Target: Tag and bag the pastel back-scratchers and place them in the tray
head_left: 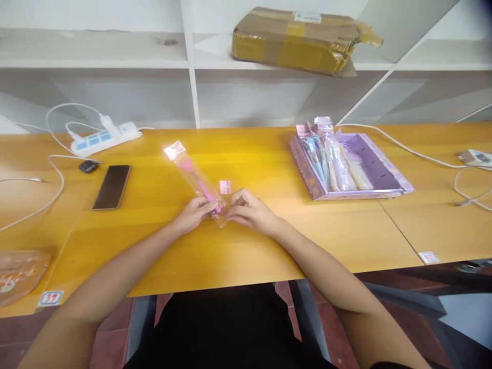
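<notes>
A slim pink stick-like item, perhaps a pen, lies inside a long clear plastic bag that slants over the wooden table. My left hand is closed on the bag and the pink item near their lower end, thumb on top. At the bag's near end, the fingers of my right hand pinch the clear film. Just beyond my right fingers lies a small pink printed card or sticker. The exact kind of the pink item cannot be made out through the film.
A purple open box with several bagged stick-like items stands to the right. On the left are a phone, a black object, a power strip and white cables. A taped carton sits on the shelf.
</notes>
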A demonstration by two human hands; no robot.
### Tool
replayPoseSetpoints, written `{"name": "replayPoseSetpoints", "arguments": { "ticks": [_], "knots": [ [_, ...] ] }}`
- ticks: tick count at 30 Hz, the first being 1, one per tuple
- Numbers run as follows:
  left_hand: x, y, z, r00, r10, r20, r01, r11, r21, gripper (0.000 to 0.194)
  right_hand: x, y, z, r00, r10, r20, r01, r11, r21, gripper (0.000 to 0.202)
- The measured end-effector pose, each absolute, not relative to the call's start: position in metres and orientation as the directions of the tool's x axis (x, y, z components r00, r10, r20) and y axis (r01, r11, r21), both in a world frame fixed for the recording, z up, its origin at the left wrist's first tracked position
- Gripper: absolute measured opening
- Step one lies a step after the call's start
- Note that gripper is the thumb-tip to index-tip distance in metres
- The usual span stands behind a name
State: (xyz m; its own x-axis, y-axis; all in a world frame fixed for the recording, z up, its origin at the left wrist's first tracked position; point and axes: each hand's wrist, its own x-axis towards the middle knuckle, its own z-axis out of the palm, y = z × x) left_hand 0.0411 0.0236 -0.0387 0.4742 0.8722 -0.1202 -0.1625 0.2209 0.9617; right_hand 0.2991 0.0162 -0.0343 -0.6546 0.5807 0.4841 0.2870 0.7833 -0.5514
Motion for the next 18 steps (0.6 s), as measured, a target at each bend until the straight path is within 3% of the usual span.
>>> {"name": "replayPoseSetpoints", "arguments": {
  "ticks": [4, 6, 12, 18],
  "knots": [
    [0.041, 0.022, -0.037, 0.455, 0.889, -0.046, -0.075, 0.089, 0.993, 0.044, 0.293, 0.011, -0.031, -0.615, 0.5, 0.61, 0.235, 0.855, -0.463, 0.012],
    [0.041, 0.021, -0.036, 0.455, 0.891, -0.013, -0.053, 0.041, 0.998, 0.049, 0.29, 0.009, -0.026, -0.617, 0.49, 0.615, 0.175, 0.848, -0.5, 0.011],
    [0.042, 0.016, -0.037, 0.563, 0.826, -0.025, -0.029, 0.05, 0.998, 0.05, 0.281, 0.004, -0.021, -0.587, 0.637, 0.5, 0.143, 0.689, -0.71, 0.006],
    [0.043, 0.011, -0.043, 0.589, 0.807, -0.026, -0.015, 0.044, 0.999, 0.055, 0.277, 0.001, -0.026, -0.51, 0.73, 0.454, 0.269, 0.637, -0.722, 0.012]
  ]
}}
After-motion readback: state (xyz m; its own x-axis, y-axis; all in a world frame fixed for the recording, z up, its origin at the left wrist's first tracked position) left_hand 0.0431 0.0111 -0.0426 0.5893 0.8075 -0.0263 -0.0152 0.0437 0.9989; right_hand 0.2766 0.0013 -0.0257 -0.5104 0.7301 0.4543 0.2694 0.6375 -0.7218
